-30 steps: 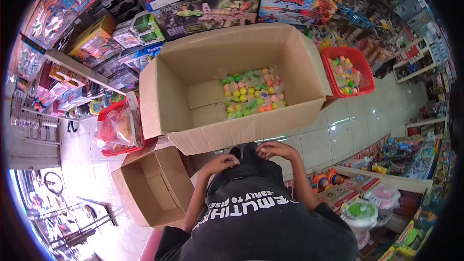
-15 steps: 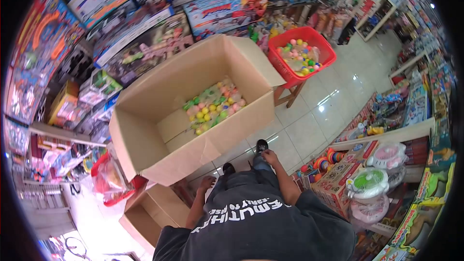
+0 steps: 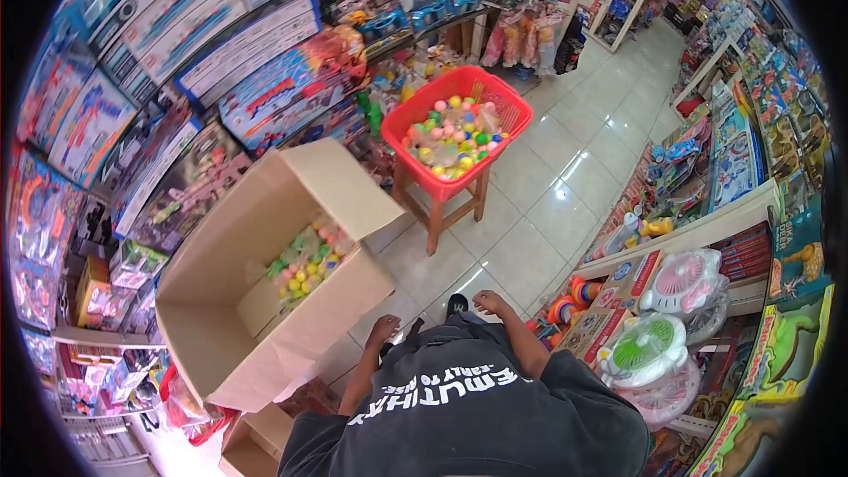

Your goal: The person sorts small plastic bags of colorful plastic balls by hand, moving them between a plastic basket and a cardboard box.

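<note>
My left hand (image 3: 384,329) hangs beside the near right side of a large cardboard box (image 3: 265,369), apart from it, with nothing visible in its loosely bent fingers. In front of my body, my right hand (image 3: 488,302) is in the air over the tiled floor, its fingers slightly apart and holding nothing. Bagged colourful balls (image 3: 305,276) lie inside the box. Beyond the box, a red plastic basket (image 3: 402,152) of similar colourful balls (image 3: 458,137) stands on a wooden stool (image 3: 435,221).
Shelves of boxed toys line the left and back. To my right are bagged toy fans (image 3: 647,349), cardboard cartons (image 3: 601,322) and rainbow-coloured toys (image 3: 563,307). A smaller open carton (image 3: 256,442) sits behind the large box. Tiled floor (image 3: 565,203) runs along the aisle.
My view has turned right and moved toward the basket, so the basket and the large box appear further left. My right hand is lower and slightly left in view. Both hands remain empty.
</note>
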